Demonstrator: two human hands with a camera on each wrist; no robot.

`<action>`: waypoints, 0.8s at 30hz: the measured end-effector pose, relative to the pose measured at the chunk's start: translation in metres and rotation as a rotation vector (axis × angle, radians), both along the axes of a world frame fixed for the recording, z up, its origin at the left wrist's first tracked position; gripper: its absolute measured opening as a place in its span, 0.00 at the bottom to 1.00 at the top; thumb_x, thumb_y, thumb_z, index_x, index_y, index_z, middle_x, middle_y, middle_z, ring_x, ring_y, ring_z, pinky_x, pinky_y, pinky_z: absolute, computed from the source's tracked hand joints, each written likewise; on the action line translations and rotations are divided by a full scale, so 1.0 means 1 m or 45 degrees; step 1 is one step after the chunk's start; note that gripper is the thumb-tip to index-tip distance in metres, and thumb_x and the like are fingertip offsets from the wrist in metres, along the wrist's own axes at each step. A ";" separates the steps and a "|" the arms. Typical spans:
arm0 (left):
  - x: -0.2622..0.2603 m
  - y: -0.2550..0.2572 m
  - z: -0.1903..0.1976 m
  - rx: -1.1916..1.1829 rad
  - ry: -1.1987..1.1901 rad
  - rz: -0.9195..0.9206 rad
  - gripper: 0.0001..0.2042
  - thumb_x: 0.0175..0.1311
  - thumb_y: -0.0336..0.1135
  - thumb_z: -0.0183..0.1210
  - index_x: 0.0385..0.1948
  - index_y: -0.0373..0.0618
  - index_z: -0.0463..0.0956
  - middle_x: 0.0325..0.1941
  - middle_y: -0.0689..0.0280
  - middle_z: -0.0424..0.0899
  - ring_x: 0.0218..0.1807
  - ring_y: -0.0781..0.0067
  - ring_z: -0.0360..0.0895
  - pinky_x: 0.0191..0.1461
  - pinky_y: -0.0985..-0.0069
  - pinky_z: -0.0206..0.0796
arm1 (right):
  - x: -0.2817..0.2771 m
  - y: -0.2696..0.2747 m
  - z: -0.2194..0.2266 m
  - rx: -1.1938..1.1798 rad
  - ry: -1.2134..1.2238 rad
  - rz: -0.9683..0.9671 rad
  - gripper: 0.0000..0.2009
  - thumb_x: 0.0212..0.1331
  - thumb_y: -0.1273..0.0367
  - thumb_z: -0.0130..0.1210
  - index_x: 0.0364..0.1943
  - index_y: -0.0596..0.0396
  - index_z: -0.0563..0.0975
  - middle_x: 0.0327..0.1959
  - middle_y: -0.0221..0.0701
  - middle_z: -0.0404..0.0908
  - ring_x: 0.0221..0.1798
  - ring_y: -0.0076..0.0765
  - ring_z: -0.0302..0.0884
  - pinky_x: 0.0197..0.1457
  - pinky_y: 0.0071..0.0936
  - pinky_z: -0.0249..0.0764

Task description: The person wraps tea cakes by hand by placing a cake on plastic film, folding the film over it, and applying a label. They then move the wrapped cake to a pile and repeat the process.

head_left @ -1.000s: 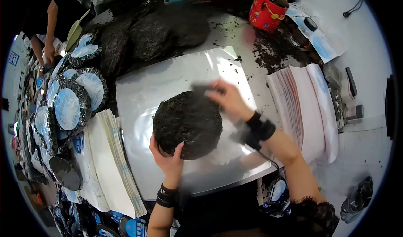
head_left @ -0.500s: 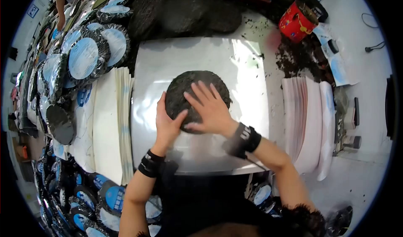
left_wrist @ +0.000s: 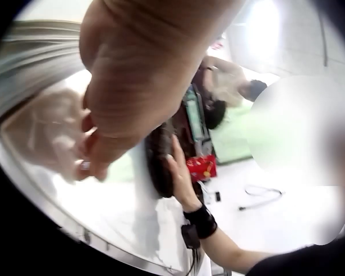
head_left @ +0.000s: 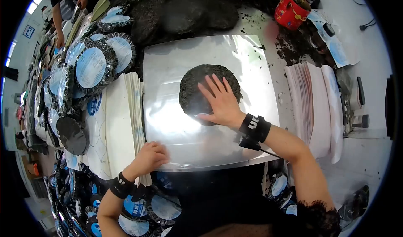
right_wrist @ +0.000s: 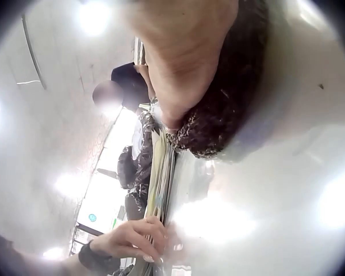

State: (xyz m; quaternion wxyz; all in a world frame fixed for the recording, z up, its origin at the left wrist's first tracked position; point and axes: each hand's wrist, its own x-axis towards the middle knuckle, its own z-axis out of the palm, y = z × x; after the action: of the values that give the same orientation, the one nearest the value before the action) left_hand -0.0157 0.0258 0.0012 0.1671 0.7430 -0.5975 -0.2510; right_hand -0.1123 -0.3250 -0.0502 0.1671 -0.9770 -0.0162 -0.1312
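Note:
A dark, round cake of pressed leaves [head_left: 191, 90] lies on the shiny sheet [head_left: 166, 65]. My right hand [head_left: 223, 106] rests flat on its right part, fingers spread; the right wrist view shows this hand [right_wrist: 181, 57] over the rough rim of the cake [right_wrist: 227, 109]. Off the cake, my left hand [head_left: 147, 158] is at the sheet's front left corner, beside the paper stack [head_left: 119, 128]. Its fingers are loosely bent in the right wrist view, with nothing visible between them. The left wrist view shows the left hand [left_wrist: 132, 75] close up, its fingertips low over the bright surface.
Foil-wrapped round packages [head_left: 91, 68] are piled at the left. More dark cakes [head_left: 184, 16] lie behind the sheet, with a red bucket [head_left: 291, 11] at the back right. Another paper stack [head_left: 308, 107] stands right of the sheet. Someone's arms [head_left: 58, 25] reach in at the upper left.
My left hand has left the cake's left edge and moved down and left to the sheet's corner. My right hand came down onto the cake and stays there, flat.

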 end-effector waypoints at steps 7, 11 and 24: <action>-0.045 -0.133 -0.012 -0.479 -0.314 0.602 0.65 0.39 0.58 0.81 0.76 0.29 0.50 0.80 0.41 0.53 0.80 0.38 0.51 0.82 0.52 0.43 | -0.003 -0.007 -0.010 0.198 -0.022 -0.009 0.46 0.58 0.44 0.62 0.76 0.56 0.61 0.79 0.50 0.55 0.84 0.57 0.44 0.84 0.57 0.39; -0.049 -0.193 -0.058 -0.582 -0.287 0.927 0.34 0.54 0.39 0.72 0.65 0.38 0.73 0.62 0.52 0.74 0.61 0.48 0.71 0.65 0.57 0.62 | -0.051 0.013 0.051 1.855 0.009 -0.149 0.34 0.65 0.62 0.59 0.74 0.56 0.64 0.79 0.48 0.57 0.82 0.58 0.52 0.83 0.55 0.47; -0.036 -0.197 -0.029 -0.719 -0.032 0.732 0.35 0.56 0.40 0.70 0.67 0.40 0.72 0.69 0.49 0.70 0.71 0.40 0.63 0.69 0.54 0.60 | -0.013 -0.005 -0.008 0.594 -0.230 -0.321 0.38 0.61 0.51 0.65 0.69 0.63 0.69 0.60 0.57 0.77 0.61 0.63 0.76 0.67 0.44 0.70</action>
State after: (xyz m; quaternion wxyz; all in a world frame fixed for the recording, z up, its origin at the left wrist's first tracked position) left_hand -0.0521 -0.1709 -0.0281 0.4207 0.8077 -0.4129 -0.0107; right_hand -0.1250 -0.3301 -0.0586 0.3677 -0.8908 0.1214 -0.2379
